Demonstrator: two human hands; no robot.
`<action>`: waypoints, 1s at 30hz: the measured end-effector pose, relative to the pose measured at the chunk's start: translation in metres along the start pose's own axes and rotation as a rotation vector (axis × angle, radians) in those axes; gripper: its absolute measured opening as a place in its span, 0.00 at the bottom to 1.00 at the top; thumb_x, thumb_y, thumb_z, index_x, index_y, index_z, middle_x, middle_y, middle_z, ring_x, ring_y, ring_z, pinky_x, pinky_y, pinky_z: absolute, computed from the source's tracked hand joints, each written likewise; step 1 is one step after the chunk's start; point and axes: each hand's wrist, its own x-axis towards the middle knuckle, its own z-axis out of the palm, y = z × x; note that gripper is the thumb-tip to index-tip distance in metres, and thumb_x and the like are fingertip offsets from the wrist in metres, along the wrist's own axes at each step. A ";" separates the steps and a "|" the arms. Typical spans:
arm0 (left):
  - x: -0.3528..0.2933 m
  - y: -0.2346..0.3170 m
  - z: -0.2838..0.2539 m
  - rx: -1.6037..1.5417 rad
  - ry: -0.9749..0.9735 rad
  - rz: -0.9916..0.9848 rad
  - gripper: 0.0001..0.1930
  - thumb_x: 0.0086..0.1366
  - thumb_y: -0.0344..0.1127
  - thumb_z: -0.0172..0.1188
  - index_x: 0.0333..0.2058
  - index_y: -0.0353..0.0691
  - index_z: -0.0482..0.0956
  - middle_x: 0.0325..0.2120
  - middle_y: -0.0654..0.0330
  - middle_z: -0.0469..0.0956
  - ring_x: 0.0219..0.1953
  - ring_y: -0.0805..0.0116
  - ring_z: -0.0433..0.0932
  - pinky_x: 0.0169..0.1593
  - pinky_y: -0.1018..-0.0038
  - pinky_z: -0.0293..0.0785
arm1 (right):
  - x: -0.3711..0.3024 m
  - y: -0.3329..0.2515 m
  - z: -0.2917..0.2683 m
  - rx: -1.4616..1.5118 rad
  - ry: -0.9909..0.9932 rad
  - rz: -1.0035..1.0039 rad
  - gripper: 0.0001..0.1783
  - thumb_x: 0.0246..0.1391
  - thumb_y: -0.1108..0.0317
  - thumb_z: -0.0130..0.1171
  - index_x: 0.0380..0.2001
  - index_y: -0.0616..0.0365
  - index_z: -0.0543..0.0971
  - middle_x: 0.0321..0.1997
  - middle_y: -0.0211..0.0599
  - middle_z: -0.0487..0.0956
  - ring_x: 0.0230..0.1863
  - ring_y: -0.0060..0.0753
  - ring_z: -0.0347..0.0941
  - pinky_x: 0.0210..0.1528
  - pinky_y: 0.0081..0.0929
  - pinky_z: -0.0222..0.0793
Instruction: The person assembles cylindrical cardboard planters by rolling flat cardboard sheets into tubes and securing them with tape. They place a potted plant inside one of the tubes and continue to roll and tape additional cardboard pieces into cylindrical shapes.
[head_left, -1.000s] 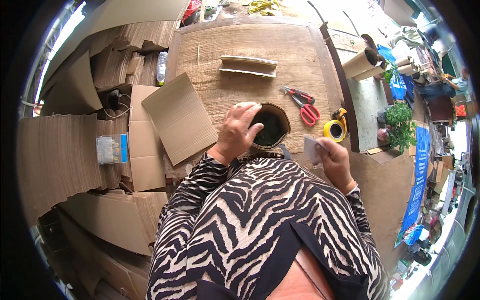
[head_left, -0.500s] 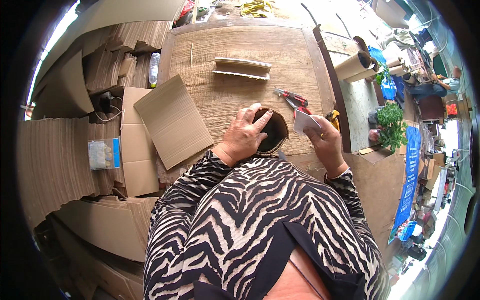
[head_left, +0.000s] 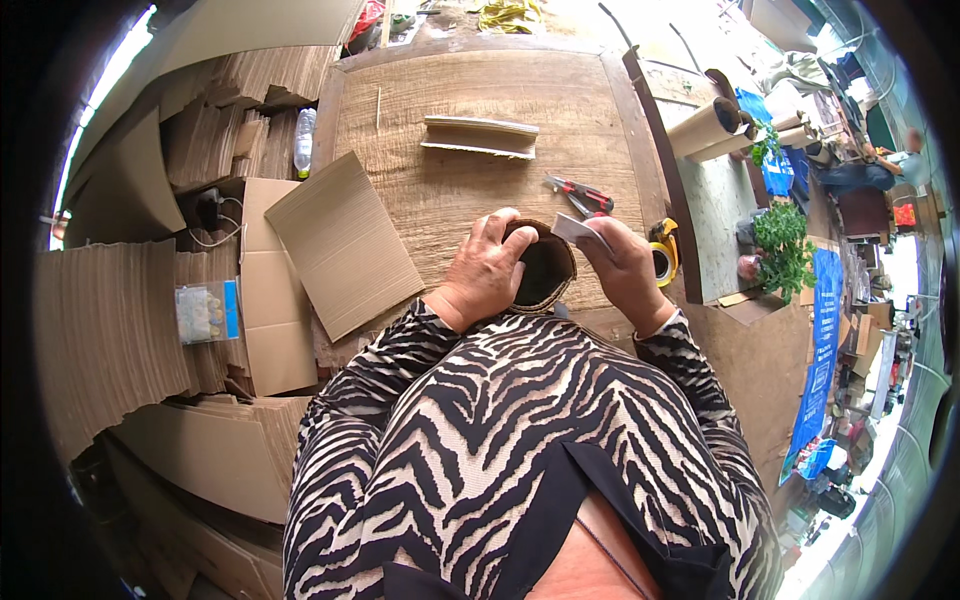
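A brown cardboard tube [head_left: 545,275] stands close against my body, its dark round opening facing up. My left hand [head_left: 480,270] is closed on the tube's left rim, with the thumb and fingertips bent over the edge. Pinched in my right hand [head_left: 628,268] is a thin, stiff, greyish-white piece [head_left: 572,229], held at the tube's upper right rim. Whether that piece touches the rim, I cannot tell. Just beyond it lie red-and-black handled cutting tools [head_left: 585,194], partly hidden. A yellow tape roll or tape measure [head_left: 662,254] sits right of my right hand.
A folded cardboard piece [head_left: 480,138] lies farther up the wooden table [head_left: 400,90]. At left are a flat cardboard sheet [head_left: 345,245], a plastic bottle [head_left: 304,142] and stacked cardboard [head_left: 110,330]. On the right are large rolls [head_left: 705,128], a green plant [head_left: 782,245] and a distant person [head_left: 880,172].
My right hand has moved left with the thin piece, from beside the tube to its rim. The yellow item shows more fully. My left hand stays on the rim.
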 end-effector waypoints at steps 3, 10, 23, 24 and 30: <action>0.001 0.001 -0.001 -0.034 0.001 0.012 0.21 0.52 0.24 0.63 0.46 0.43 0.74 0.56 0.48 0.64 0.58 0.43 0.65 0.61 0.56 0.67 | 0.017 0.002 0.005 -0.084 -0.101 -0.073 0.06 0.57 0.70 0.62 0.36 0.59 0.78 0.32 0.41 0.79 0.33 0.44 0.77 0.36 0.34 0.71; -0.001 0.000 0.004 -0.081 0.047 0.012 0.16 0.54 0.24 0.59 0.44 0.43 0.78 0.59 0.47 0.62 0.56 0.43 0.67 0.58 0.56 0.69 | 0.051 -0.007 0.005 -0.691 -0.483 -0.271 0.02 0.50 0.67 0.60 0.28 0.50 0.78 0.29 0.34 0.78 0.36 0.43 0.78 0.40 0.38 0.74; -0.002 -0.001 0.007 -0.117 0.097 0.051 0.18 0.55 0.22 0.58 0.46 0.40 0.77 0.57 0.48 0.66 0.56 0.44 0.67 0.60 0.58 0.69 | 0.085 -0.029 0.012 -0.882 -0.820 -0.089 0.07 0.48 0.64 0.59 0.26 0.53 0.82 0.28 0.43 0.82 0.32 0.47 0.81 0.37 0.43 0.75; -0.001 -0.002 0.006 -0.120 0.098 0.058 0.18 0.55 0.23 0.58 0.46 0.39 0.77 0.56 0.48 0.66 0.56 0.44 0.67 0.60 0.58 0.68 | 0.086 -0.028 0.016 -0.933 -0.804 -0.118 0.08 0.49 0.62 0.60 0.26 0.53 0.81 0.27 0.42 0.81 0.32 0.46 0.81 0.37 0.43 0.74; 0.000 0.000 0.005 -0.129 0.130 0.065 0.20 0.54 0.23 0.59 0.48 0.39 0.77 0.55 0.50 0.67 0.54 0.44 0.68 0.59 0.57 0.68 | 0.089 -0.026 0.029 -0.843 -0.573 -0.161 0.09 0.49 0.61 0.60 0.23 0.53 0.83 0.27 0.41 0.83 0.35 0.46 0.82 0.48 0.46 0.69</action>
